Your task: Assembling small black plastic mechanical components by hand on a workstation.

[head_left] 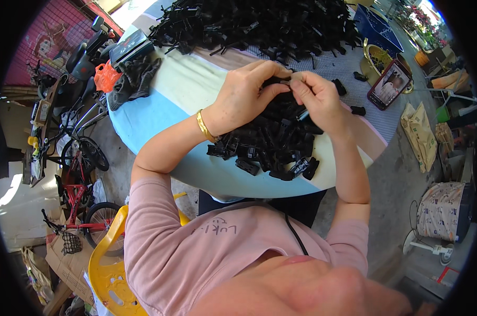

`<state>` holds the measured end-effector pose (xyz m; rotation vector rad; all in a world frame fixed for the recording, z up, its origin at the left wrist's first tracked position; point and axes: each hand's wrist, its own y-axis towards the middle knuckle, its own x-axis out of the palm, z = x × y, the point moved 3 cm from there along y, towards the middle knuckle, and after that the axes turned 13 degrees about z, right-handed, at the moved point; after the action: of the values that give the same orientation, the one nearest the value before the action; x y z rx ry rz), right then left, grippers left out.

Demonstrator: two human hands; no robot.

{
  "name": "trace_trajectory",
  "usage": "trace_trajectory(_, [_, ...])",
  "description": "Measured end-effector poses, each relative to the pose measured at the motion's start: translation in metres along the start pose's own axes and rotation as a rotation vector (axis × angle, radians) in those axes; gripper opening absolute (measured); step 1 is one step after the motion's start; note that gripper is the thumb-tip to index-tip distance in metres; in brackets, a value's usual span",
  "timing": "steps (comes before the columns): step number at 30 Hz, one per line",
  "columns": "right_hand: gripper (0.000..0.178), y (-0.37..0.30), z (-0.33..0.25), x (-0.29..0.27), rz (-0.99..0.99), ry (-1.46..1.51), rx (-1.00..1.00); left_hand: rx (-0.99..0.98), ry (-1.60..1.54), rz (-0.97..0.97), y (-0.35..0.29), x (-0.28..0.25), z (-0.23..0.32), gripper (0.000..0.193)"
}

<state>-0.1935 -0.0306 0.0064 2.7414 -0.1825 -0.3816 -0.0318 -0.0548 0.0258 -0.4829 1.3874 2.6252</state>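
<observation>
Head view: left hand (pixel 238 97) and right hand (pixel 321 102) close together, fingers clamped on small dark piece (pixel 284 81), mostly hidden. Beyond fingers, on pastel-striped tabletop (pixel 170 100): large heap of black plastic parts (pixel 249 26). On their near side: smaller black pile (pixel 280 139). Judged partway; which pile is finished, which left, cannot tell. Right of fingers: round gold-coloured metal pot (pixel 365 67), dark-blue box (pixel 379 32); contents unclear.
</observation>
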Motion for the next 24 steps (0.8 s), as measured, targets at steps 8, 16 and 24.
trace_trajectory(8, [0.03,0.071,0.044,-0.028,0.211,-0.83,-0.181,0.003,-0.027,-0.38,-0.004,0.002,-0.004,0.022])
trace_trajectory(16, [0.027,0.102,0.111,-0.025,0.104,-1.311,-0.202,-0.001,0.017,-0.412,0.003,-0.003,0.0,0.028])
trace_trajectory(24, [0.03,0.054,0.008,-0.001,0.082,-0.148,-0.008,0.014,0.015,-0.098,0.01,-0.009,-0.013,0.079])
